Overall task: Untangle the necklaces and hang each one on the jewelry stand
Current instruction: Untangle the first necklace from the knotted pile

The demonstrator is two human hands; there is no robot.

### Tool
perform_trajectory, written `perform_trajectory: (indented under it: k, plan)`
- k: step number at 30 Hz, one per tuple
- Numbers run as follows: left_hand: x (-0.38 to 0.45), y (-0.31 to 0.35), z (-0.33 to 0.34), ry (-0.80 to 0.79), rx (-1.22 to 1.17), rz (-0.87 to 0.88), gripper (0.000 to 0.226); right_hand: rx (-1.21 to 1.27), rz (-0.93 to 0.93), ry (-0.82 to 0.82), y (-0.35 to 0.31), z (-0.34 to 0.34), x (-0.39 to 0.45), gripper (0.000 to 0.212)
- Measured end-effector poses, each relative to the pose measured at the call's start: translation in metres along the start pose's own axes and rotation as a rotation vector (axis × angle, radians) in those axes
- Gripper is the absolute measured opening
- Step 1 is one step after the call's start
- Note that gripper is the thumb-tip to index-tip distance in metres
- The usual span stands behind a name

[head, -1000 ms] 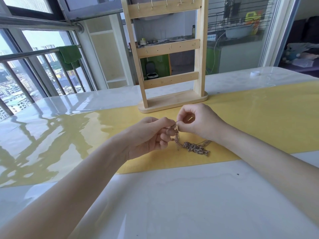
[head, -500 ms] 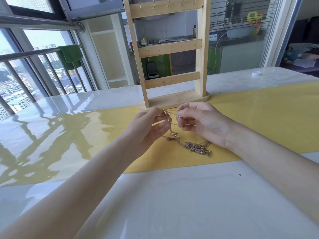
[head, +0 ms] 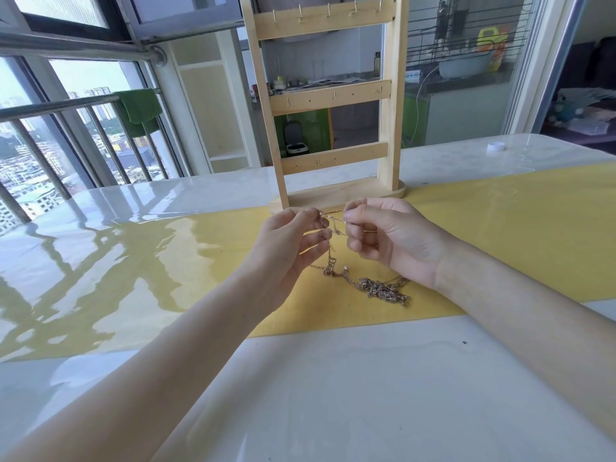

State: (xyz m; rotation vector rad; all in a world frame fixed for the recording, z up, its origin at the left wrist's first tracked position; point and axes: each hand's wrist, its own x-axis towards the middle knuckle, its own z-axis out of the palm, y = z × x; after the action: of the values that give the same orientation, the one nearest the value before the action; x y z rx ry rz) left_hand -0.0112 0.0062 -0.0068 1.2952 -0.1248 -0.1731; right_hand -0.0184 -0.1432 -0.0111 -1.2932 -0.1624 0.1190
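Note:
A tangle of thin gold necklaces (head: 380,289) lies on the yellow table runner (head: 500,235). Strands rise from it to both hands, and a small rectangular pendant (head: 331,263) dangles between. My left hand (head: 293,241) pinches a chain near its fingertips. My right hand (head: 386,235) pinches the same stretch of chain a few centimetres to the right, so a short length runs taut between them. The wooden jewelry stand (head: 328,95) rises just behind the hands, its three bars of small hooks bare.
The glossy white table (head: 333,378) reaches toward me. A small white cap (head: 495,147) sits at the far right. Behind the table are a window railing with a green towel (head: 140,108) and a glass door.
Both hands have lifted up and away from the table toward the stand's base, and moved slightly apart. Chains that lay bunched under the hands now stretch between them, with the pendant hanging free.

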Motion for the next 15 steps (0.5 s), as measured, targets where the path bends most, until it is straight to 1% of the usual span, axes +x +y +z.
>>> perform_trajectory:
  k: [8,12,15]
  plan:
    - [-0.0014,0.0012,-0.0016,-0.010,0.162,0.026,0.017,-0.068,0.013,0.052,0.0002,-0.0013,0.0006,0.018]
    - [-0.0022,-0.0006,-0.0027,0.031,0.336,0.054,0.016,-0.172,-0.009,0.079,0.0024,-0.0020,0.0001,0.018]
    - [-0.0033,-0.0026,-0.0033,0.035,0.431,0.086,0.018,-0.129,-0.044,0.092,0.0017,-0.0023,0.0010,0.017]
